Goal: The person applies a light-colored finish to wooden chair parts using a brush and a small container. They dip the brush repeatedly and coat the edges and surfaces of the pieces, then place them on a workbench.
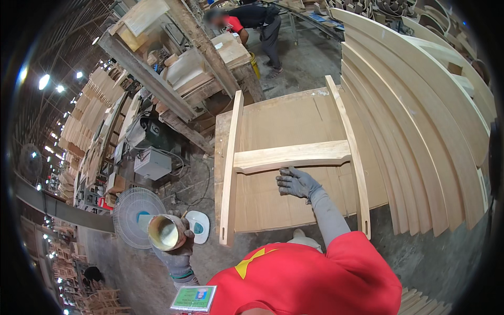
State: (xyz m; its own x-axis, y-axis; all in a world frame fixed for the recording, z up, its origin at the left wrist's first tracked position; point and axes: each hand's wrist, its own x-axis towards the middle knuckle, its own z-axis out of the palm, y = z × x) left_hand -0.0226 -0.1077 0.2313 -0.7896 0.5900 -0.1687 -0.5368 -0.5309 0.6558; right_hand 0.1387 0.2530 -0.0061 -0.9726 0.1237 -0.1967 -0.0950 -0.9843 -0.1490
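A round cup (167, 234) with pale, creamy liquid inside is gripped in my gloved left hand (185, 242), left of the worktable. My right hand (297, 184), in a grey glove, has its fingers stretched out just below the curved wooden rail (292, 155). Nothing shows in that hand; whether it touches the rail I cannot tell. Two long wooden legs, the left one (231, 170) and the right one (348, 152), stand at the rail's two ends and form an H-shaped frame. This frame lies on the cardboard-covered table (278, 210).
Tall stacked curved wooden panels (399, 126) stand close at the right. A white fan (139, 218) and a white dish (197, 227) are at the lower left. Behind is a wooden stand (197, 73); a bending person (257, 21) is beyond it.
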